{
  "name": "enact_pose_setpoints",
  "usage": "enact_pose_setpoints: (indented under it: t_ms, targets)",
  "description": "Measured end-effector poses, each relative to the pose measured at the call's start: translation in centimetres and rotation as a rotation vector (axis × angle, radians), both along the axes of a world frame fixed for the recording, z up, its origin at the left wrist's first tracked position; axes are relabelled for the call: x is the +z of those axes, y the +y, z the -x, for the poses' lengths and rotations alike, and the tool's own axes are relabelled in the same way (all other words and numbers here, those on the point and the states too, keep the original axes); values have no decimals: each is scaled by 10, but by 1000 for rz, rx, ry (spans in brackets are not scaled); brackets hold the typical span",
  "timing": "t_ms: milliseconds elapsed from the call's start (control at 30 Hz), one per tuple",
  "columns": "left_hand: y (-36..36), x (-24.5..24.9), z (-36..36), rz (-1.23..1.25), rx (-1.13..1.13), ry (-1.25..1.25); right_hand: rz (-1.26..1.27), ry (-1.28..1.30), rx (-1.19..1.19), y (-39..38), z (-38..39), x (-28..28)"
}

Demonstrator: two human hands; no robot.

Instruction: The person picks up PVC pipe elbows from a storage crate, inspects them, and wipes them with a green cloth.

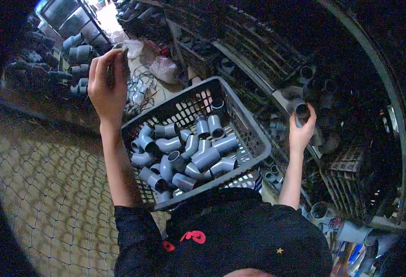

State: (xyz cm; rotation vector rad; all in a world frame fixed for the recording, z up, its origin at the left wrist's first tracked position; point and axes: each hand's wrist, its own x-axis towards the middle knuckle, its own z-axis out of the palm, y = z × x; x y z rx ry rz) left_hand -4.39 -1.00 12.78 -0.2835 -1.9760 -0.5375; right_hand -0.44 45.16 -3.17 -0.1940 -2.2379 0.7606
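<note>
Right hand (303,131) clamped round a pipe fitting (300,110); left hand (107,85) raised, fingers curled, grip unclear.
Risk: loose hold, fitting drops outside basket (261,147).

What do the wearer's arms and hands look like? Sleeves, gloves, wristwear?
Short black sleeves, part of a black shirt with a red print and a small yellow star. Left forearm and right forearm are bare. Left hand and right hand are ungloved. Nothing visible on either wrist.
</note>
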Motion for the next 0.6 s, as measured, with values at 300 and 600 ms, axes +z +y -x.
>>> enact_pose_setpoints:
  t_ms: [300,600]
  targets:
    - [-27,2,1,-81,-25,21,-164,90,-53,-51,-18,65]
    - [-14,19,-11,-30,-114,-20,-243,-879,1297,-188,73,139]
